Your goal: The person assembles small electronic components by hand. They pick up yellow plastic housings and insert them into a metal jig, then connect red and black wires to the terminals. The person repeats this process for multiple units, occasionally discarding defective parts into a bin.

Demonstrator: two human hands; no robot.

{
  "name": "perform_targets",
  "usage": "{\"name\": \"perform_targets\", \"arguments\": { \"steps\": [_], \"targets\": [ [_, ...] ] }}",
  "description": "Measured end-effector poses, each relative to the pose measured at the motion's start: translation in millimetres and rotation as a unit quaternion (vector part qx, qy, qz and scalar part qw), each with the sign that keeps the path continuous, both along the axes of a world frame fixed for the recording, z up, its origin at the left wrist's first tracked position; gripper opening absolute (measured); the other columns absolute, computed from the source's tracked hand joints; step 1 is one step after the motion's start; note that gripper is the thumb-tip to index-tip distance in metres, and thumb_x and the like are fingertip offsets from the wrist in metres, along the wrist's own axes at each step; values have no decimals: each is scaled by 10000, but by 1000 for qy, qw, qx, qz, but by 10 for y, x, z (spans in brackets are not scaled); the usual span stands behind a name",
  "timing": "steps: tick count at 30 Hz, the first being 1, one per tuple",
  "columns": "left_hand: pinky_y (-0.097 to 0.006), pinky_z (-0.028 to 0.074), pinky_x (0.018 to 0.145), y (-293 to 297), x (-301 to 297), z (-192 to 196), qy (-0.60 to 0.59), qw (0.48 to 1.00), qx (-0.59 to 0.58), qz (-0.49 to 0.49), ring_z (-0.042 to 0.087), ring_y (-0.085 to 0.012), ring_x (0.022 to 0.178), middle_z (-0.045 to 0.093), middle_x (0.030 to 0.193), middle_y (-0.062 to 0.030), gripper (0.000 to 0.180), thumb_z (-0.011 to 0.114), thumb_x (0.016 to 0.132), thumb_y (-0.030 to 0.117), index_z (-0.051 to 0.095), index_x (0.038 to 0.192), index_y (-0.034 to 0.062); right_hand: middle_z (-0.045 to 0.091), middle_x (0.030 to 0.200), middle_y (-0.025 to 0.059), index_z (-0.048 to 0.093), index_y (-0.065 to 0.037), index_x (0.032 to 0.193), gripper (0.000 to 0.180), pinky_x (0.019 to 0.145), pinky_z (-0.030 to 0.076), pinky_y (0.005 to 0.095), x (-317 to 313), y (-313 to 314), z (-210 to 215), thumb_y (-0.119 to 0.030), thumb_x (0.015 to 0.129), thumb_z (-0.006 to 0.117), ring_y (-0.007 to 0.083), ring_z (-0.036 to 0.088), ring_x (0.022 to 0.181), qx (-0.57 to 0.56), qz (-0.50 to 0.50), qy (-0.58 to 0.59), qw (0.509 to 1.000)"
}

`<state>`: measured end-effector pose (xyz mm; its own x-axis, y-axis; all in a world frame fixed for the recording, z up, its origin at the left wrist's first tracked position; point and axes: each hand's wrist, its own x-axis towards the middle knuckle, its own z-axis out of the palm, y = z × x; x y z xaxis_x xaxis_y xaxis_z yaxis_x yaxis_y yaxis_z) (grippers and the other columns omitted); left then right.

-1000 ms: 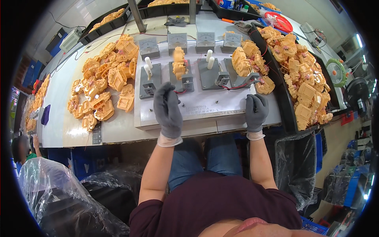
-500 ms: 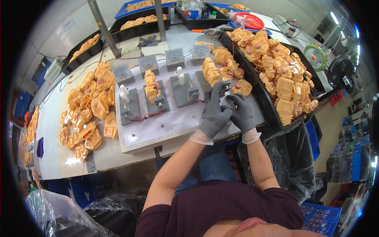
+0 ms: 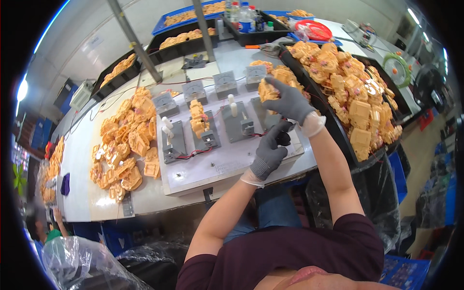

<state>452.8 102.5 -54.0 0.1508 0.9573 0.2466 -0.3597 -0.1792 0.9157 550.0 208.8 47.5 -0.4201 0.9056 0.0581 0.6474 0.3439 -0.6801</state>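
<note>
My right hand [image 3: 292,102], in a grey glove, reaches over the rightmost fixture with its thumb and fingers around a light-orange moulded plastic part [image 3: 267,91]. Just in front of that fixture is my left hand [image 3: 270,153], also gloved in grey. Its fingers are curled, and what is between them, if anything, is hidden. Another orange part [image 3: 197,118] stands in the second fixture [image 3: 207,140] from the left. The first fixture [image 3: 175,142] and the third fixture [image 3: 238,121] hold no orange part and show white pegs. Small meters [image 3: 224,83] stand behind the fixtures.
Loose orange parts [image 3: 126,140] are heaped left of the white board [image 3: 227,169]. A black tray [image 3: 314,99] piled with more stands at the right. Metal posts [image 3: 137,46] rise behind. Bottles [image 3: 245,20] sit in a tray at the back, near a red basin [image 3: 316,30].
My right hand has moved up and forward from the rightmost fixture's front and closed around the orange part. My left hand has curled its fingers near the fixture's front. The view has shifted slightly.
</note>
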Motion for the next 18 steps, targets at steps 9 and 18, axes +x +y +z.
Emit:
{"name": "perform_targets", "arguments": {
  "steps": [9,18],
  "targets": [
    [-257,452,775,-101,111,51,112,977,112,145,515,-158,860,495,1234,-105,694,461,674,-88,405,1346,75,583,1121,190,493,-133,1292,574,872,451,421,487,1004,-599,-226,755,674,366,550,1035,343,-127,-104,925],
    [-338,438,921,-1073,-1151,513,278,822,241,434,559,-268,1084,586,1114,-136,415,560,724,-116,580,1105,48,510,1222,180,439,-260,1358,627,892,432,465,703,1090,-1078,-405,784,647,391,497,1079,347,-130,-341,864]
  ]
}}
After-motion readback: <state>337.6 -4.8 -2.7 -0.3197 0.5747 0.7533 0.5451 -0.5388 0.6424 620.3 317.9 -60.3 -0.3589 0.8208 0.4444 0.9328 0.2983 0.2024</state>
